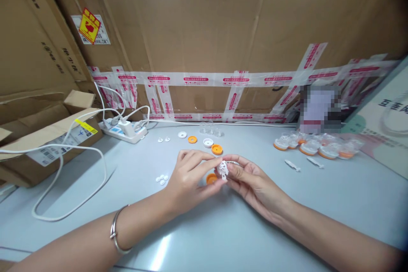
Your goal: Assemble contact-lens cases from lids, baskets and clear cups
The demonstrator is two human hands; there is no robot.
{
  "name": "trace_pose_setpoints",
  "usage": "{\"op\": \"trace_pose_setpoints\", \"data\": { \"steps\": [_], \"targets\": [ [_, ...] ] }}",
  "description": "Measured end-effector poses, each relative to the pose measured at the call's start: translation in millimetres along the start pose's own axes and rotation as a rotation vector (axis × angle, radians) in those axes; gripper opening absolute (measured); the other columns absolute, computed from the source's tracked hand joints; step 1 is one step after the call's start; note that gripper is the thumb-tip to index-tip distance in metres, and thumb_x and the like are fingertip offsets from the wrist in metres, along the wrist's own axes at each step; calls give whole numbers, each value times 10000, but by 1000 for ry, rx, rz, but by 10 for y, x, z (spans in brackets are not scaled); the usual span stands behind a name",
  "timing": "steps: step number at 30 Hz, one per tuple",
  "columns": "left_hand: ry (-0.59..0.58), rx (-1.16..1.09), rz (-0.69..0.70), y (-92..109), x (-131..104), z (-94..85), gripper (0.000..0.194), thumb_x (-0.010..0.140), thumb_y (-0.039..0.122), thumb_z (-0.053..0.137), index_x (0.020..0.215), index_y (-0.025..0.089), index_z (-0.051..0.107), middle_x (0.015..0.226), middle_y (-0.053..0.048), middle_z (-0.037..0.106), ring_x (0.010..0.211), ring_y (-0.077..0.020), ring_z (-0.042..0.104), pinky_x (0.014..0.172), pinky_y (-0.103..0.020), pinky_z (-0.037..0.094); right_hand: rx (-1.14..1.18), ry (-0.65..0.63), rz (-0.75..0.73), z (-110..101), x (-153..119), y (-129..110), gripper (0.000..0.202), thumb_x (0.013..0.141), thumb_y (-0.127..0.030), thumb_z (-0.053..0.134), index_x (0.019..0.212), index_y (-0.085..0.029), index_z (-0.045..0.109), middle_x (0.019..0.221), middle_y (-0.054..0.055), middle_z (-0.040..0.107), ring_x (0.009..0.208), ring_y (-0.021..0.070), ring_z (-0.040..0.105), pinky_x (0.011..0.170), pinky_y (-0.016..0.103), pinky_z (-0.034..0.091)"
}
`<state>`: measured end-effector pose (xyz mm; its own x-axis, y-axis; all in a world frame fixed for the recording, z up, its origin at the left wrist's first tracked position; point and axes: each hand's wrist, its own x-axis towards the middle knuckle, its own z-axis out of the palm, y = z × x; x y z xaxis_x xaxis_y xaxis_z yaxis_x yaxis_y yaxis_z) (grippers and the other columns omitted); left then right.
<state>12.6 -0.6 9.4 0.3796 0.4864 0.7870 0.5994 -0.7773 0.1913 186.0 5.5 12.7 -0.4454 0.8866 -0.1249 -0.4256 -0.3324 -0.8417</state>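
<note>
Between my two hands is a small white openwork plastic part [224, 169], raised over the table. My left hand [193, 178] pinches it from the left with thumb and fingertips. From the right, my right hand [251, 180] grips it between thumb and fingers. Partly covered by the left fingers, an orange round base [211, 179] lies just behind. Farther back are another orange base [217, 149], a white ring [208, 142], an orange ring [192, 139] and a second white ring [182, 134]. Several small white discs [162, 179] lie left of my left hand.
Clear domes [210, 128] stand near the back cardboard box [197, 42]. At right are dome-topped pieces with orange bases [308, 148] and two white sticks [292, 165]. A power strip [126, 131], a white cable [105, 165] and an open carton [47, 136] occupy the left.
</note>
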Motion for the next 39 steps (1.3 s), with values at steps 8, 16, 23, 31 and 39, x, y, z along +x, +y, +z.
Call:
{"op": "trace_pose_setpoints", "data": {
  "steps": [8,16,23,31,39],
  "targets": [
    [-36,42,3,10,-3,25,255,788,280,607,1030,203,589,928,-36,664,854,-165,586,739,-316,361,25,20,27,-19,6,5,182,726,-208,680,895,-186,615,774,-7,682,730,85,639,733,195,511],
    [-38,111,13,19,11,23,212,777,272,619,969,183,610,893,-35,668,833,-166,588,722,-312,357,13,18,31,3,-7,8,167,716,-227,690,860,-166,633,768,1,680,723,86,637,715,190,516],
    [-29,153,26,29,2,33,182,763,258,629,933,197,607,873,-10,673,825,-152,587,734,-304,351,-78,47,22,27,-14,0,170,691,-268,706,811,-177,629,769,-6,682,689,97,630,718,232,507],
    [-18,117,5,42,-20,62,234,787,270,609,1008,198,581,911,-25,671,849,-158,594,734,-302,359,-125,95,-44,75,-26,-1,175,646,-287,736,708,-172,619,680,-20,661,671,97,610,696,229,481],
    [-253,-58,-165,-146,25,-84,338,778,385,604,1055,204,536,1021,-55,624,962,-193,560,802,-330,396,-319,105,-125,-44,25,-9,324,720,-356,670,1006,-214,608,892,37,692,872,152,618,827,299,449]
  ]
}}
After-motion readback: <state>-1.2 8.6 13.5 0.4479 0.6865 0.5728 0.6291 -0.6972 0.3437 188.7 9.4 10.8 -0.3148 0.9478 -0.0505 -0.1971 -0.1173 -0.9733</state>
